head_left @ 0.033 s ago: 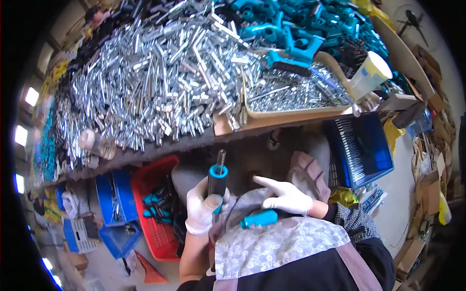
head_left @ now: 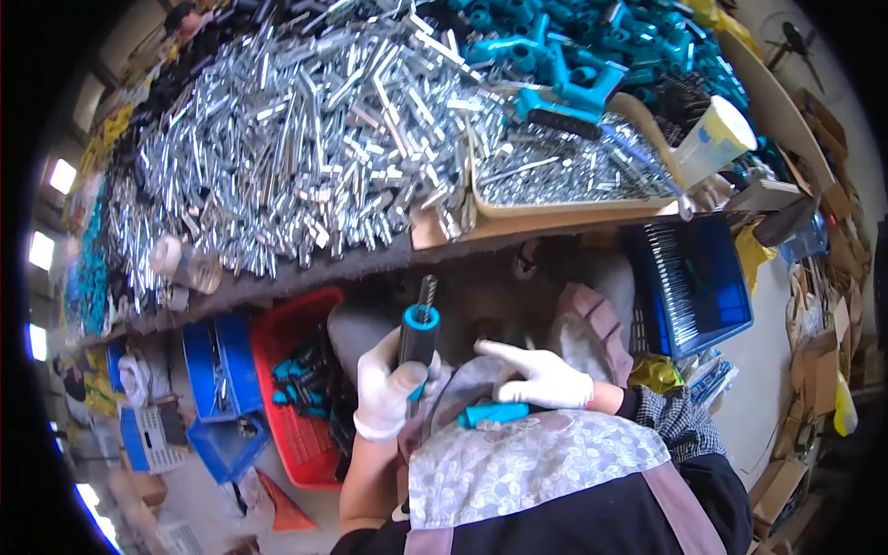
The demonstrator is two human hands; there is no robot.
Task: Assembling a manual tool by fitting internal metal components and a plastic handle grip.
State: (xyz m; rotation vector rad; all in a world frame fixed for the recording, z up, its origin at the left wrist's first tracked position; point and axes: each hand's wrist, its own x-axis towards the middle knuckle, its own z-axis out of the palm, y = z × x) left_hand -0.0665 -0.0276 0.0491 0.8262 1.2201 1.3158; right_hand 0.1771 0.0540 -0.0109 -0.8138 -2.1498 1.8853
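My left hand [head_left: 381, 393], in a white glove, is closed around a black tool handle [head_left: 418, 344]. A teal ring rims the handle's upper end, and a spiral-grooved metal shaft [head_left: 427, 291] sticks up out of it. To the right, my gloved right hand [head_left: 546, 376] hovers over my lap, holding nothing that I can see. Its index finger points out to the left and the thumb stands apart. Just below that hand, a teal plastic piece [head_left: 493, 413] lies on my flowered apron [head_left: 546, 467].
A bench ahead carries heaped metal parts [head_left: 277, 139], teal housings [head_left: 592, 46], a tray of small metal pieces [head_left: 573, 208] and a white cup [head_left: 717, 139]. A red basket [head_left: 298, 453] stands left, a blue crate with springs [head_left: 717, 314] right. Another person [head_left: 190, 23] is at far left.
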